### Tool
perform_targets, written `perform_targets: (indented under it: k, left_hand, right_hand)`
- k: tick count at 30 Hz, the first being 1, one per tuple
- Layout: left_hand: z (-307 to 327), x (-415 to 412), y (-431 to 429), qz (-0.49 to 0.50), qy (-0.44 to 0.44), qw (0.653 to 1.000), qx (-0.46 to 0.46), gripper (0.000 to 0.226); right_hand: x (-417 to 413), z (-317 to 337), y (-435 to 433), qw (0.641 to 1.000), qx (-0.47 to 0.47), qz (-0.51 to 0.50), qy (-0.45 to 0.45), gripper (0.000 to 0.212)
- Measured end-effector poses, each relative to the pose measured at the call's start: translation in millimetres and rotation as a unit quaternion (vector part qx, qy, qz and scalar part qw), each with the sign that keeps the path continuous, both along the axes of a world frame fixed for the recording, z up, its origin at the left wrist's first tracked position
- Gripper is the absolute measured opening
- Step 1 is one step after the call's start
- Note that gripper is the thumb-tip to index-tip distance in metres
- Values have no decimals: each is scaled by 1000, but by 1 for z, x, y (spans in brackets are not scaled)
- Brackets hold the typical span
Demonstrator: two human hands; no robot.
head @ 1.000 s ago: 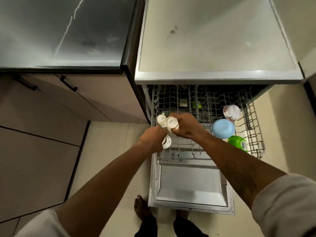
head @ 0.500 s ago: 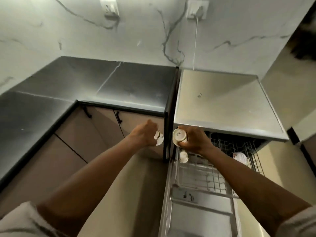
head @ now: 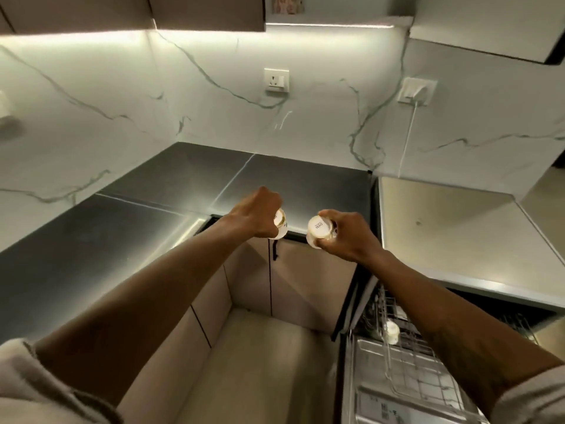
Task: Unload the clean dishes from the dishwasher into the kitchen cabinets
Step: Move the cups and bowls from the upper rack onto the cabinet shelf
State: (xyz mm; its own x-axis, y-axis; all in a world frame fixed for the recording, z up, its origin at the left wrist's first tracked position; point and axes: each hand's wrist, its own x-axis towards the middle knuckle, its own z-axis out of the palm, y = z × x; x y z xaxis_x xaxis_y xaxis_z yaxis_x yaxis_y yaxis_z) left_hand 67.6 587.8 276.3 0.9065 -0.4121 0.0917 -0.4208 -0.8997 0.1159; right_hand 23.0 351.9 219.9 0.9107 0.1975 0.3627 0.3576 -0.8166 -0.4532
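While both hands are full, the place for the cups is up high and ahead. From the head camera, the left hand [head: 256,215] is curled tight round a small white cup [head: 280,224], which is partly hidden by the fingers. The right hand [head: 348,240] grips a second white cup [head: 318,231] from the side, with thumb and fingers wrapped round it. Both cups lie tipped over with their round bottoms turned back at the camera, so their long way runs from the person out to the wall. The two cups are near each other but do not touch. They hang over the front edge of the dark worktop [head: 275,175]. The brown wall cupboard [head: 208,13] is well above them and a bit to the left, so the left hand is the nearer one. I can see no open door on it. The low cupboards [head: 308,280] sit right under the hands and look shut too. I think one cup must be put down first, so a hand is free to pull a door. A third cup [head: 391,332] sits in the dishwasher rack [head: 422,371], low on the right.
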Motion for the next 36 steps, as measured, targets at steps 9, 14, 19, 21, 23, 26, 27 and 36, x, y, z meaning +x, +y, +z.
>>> perform_targets:
  k: [9,14,19,21,23,26,27,36]
  left_hand:
    - [58,119,28,7,-47,999,21,35]
    - [129,193,19,-22,-111,993,-41,65]
    - [211,259,3,-27,-175,982,-72,87]
    - [238,283,-4,-30,-201,976,-74,82]
    - [264,306,-10,-34,-225,971,-76,72]
    - [293,339,-20,-57,-267,960,-62,49]
    - [302,353,-23,-66,-281,956,-61,47]
    - [352,452,-62,-115,-270,955,-41,52]
  right_hand:
    - [120,78,33,997,-12,13,-71,59]
    - [198,151,24,987,0,5,-160,61]
    - [272,232,12,975,21,-16,-221,73]
    - [298,257,10,967,19,-36,-252,70]
    - [323,279,11,958,11,-60,-280,65]
    - [360,306,9,948,10,-87,-306,60]
    - [375,314,6,946,9,-97,-310,60]
    - [491,362,-40,966,0,-127,-227,71]
